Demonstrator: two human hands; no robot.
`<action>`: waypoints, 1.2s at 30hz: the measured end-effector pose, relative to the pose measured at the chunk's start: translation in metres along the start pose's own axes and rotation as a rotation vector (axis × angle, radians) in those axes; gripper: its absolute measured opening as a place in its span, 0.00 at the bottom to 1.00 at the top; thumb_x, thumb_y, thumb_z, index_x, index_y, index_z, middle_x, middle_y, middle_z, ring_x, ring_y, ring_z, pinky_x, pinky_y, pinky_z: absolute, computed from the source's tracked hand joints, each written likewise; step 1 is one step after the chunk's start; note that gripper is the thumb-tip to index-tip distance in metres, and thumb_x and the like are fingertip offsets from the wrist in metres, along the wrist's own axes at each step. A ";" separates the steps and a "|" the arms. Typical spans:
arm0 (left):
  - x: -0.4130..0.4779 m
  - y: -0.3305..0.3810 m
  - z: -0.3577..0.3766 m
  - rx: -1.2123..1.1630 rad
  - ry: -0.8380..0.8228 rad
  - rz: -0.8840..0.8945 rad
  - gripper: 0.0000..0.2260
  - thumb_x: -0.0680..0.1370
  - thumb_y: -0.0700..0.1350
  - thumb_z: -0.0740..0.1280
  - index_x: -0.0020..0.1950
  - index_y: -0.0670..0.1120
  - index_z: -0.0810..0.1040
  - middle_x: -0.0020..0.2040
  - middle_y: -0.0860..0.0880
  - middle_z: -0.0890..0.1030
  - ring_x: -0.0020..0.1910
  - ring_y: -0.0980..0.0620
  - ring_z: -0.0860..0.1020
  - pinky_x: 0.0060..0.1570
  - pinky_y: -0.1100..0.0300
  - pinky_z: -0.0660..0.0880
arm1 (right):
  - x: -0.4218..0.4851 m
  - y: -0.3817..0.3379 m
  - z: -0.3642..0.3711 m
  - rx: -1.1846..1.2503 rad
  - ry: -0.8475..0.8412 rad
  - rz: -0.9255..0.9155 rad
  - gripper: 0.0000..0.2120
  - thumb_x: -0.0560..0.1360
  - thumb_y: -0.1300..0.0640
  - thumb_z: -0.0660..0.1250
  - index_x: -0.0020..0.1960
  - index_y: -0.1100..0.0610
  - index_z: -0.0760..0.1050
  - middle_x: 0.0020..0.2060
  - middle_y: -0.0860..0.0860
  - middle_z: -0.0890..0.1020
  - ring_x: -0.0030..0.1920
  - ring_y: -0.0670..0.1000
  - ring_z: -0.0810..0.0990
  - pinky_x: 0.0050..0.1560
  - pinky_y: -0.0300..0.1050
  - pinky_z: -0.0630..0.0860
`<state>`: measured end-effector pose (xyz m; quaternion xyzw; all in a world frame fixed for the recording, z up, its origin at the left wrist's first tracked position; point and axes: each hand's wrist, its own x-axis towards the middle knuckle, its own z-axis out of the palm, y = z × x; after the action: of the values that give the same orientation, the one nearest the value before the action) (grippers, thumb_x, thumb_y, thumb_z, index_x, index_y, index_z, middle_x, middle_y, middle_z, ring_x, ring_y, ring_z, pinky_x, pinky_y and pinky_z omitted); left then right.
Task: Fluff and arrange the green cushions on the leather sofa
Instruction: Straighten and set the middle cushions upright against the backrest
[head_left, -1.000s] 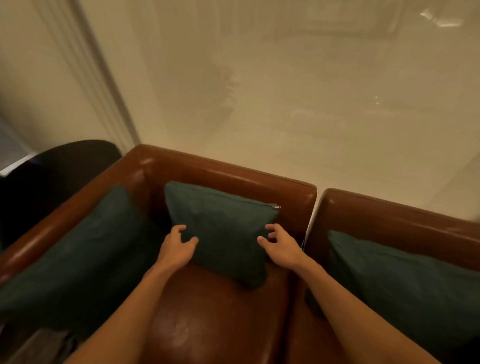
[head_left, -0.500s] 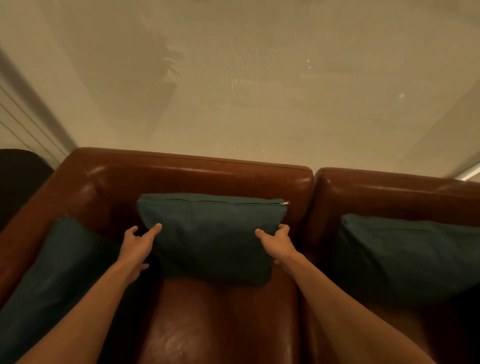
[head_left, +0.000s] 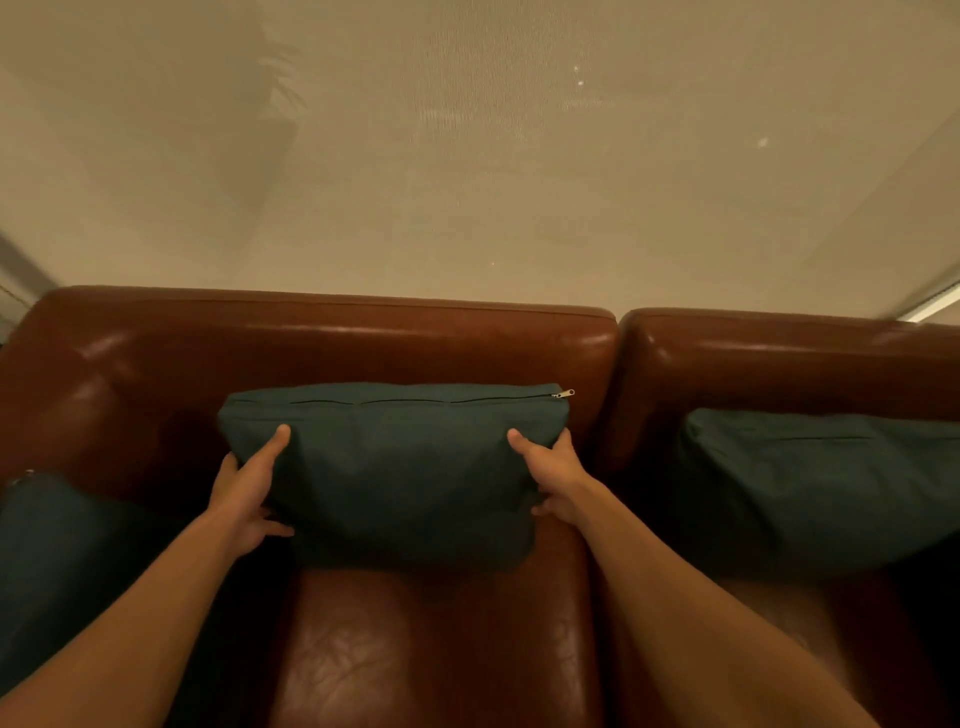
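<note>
A dark green middle cushion (head_left: 400, 467) stands upright against the backrest of the brown leather sofa (head_left: 332, 343), zipper along its top edge. My left hand (head_left: 249, 493) grips its left side, thumb on the front face. My right hand (head_left: 550, 478) grips its right side the same way. A second green cushion (head_left: 810, 483) leans on the neighbouring seat's backrest at the right. A third green cushion (head_left: 57, 561) lies at the left edge, partly cut off by the frame.
A pale sheer curtain (head_left: 467, 156) hangs right behind the sofa back. The leather seat pad (head_left: 426, 649) in front of the held cushion is bare. A gap separates the two sofa backrests at the right of the held cushion.
Both hands have moved from near the cushion's front onto its two sides and closed on them. The view has swung to face the cushion squarely.
</note>
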<state>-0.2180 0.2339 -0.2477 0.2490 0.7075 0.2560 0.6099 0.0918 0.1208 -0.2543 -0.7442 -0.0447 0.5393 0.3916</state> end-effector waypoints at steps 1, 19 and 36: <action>0.003 0.001 0.001 -0.032 0.000 -0.002 0.35 0.72 0.58 0.73 0.75 0.54 0.62 0.74 0.44 0.68 0.70 0.31 0.67 0.58 0.22 0.65 | 0.002 0.001 0.001 0.039 0.004 -0.008 0.31 0.75 0.47 0.70 0.74 0.45 0.60 0.72 0.52 0.69 0.72 0.63 0.66 0.66 0.74 0.64; -0.018 -0.003 0.041 -0.102 -0.170 0.023 0.18 0.82 0.50 0.62 0.70 0.45 0.71 0.70 0.41 0.74 0.66 0.34 0.73 0.57 0.30 0.73 | -0.002 0.003 -0.038 0.178 0.212 -0.121 0.22 0.80 0.43 0.60 0.70 0.51 0.71 0.66 0.53 0.77 0.67 0.60 0.74 0.52 0.67 0.79; -0.023 -0.020 0.061 0.075 -0.179 0.051 0.22 0.83 0.53 0.57 0.76 0.49 0.64 0.73 0.41 0.69 0.69 0.33 0.69 0.61 0.30 0.70 | -0.028 0.024 -0.086 0.115 0.113 -0.070 0.22 0.82 0.49 0.59 0.74 0.51 0.62 0.70 0.53 0.71 0.68 0.62 0.72 0.58 0.63 0.72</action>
<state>-0.1551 0.2069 -0.2516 0.3112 0.6527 0.2215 0.6543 0.1437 0.0445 -0.2380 -0.7476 -0.0177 0.4843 0.4542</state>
